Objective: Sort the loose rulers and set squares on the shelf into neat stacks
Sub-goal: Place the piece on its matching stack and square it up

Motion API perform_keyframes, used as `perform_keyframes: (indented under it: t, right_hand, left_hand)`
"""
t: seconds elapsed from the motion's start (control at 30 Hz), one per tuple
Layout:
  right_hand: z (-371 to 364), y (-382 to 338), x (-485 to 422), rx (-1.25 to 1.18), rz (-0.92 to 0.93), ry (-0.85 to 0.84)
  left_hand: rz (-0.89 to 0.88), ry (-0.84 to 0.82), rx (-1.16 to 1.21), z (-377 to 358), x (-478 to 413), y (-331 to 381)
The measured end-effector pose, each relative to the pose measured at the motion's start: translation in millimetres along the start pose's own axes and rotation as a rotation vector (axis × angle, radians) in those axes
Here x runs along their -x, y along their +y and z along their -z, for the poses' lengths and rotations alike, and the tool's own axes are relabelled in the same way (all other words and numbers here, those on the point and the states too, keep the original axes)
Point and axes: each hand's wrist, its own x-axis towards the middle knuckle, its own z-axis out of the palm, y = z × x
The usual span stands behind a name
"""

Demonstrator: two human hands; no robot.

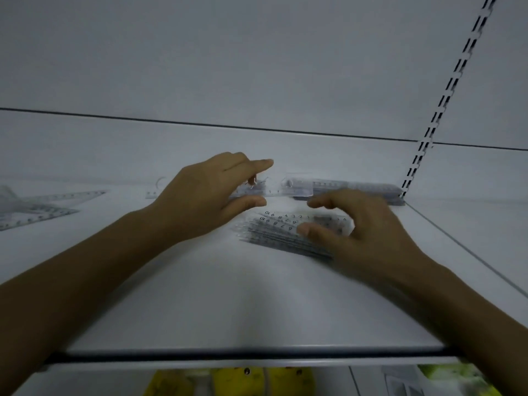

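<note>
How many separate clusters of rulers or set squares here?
4: set squares far left, one ruler at the left hand, a stack back right, a fanned pile under the right hand; hands may hide more.

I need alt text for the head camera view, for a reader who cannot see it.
Two bare hands work on a white shelf: the left hand grips one clear ruler, and the right hand curves over a fanned pile of rulers. A neat ruler stack lies behind; set squares lie far left.
</note>
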Motion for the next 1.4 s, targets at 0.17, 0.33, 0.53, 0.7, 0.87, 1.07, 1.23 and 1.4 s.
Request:
perform_keyframes:
  t: [0.17, 0.33, 0.53, 0.7, 0.87, 1.07, 1.23, 1.4]
  right_hand:
    - [0.7, -1.8, 3.6, -0.035, -0.071, -0.052]
    - [6.3, -13.7, -3.8, -0.290, -0.091, 0.150]
    - [13.3, -19.3, -27.8, -0.542, -0.146, 0.143]
    - [33.1, 34.5, -64.8, -0.530, -0.371, 0.287]
    - [14.0, 102.9, -66.5, -0.443, -0.628, 0.296]
    - [-1.9, 118.3, -57.1, 0.042, -0.636, 0.321]
    - [-6.6, 120.2, -58.1, 0.178, -0.641, 0.350]
    - [-6.5, 125.2, -57.3, 0.139, -0.725, 0.308]
  left_hand:
    - [-0.005, -0.009, -0.022, 7.8, 3.1, 6.2]
    - [-0.036, -0.010, -0.056, 12.6, 0.7, 15.8]
    - [-0.045, 0.006, -0.149, 14.2, 0.0, 17.1]
    - [0.149, 0.005, -0.139, 13.9, 6.9, 0.7]
    - [0.239, -0.068, -0.120, 4.6, 13.5, -10.3]
    - [0.273, -0.109, -0.054, 0.1, 9.7, -7.5]
    - [0.267, -0.183, -0.064, -0.7, 7.7, -3.2]
    - [0.247, -0.178, -0.043, 0.2, 8.6, -0.6]
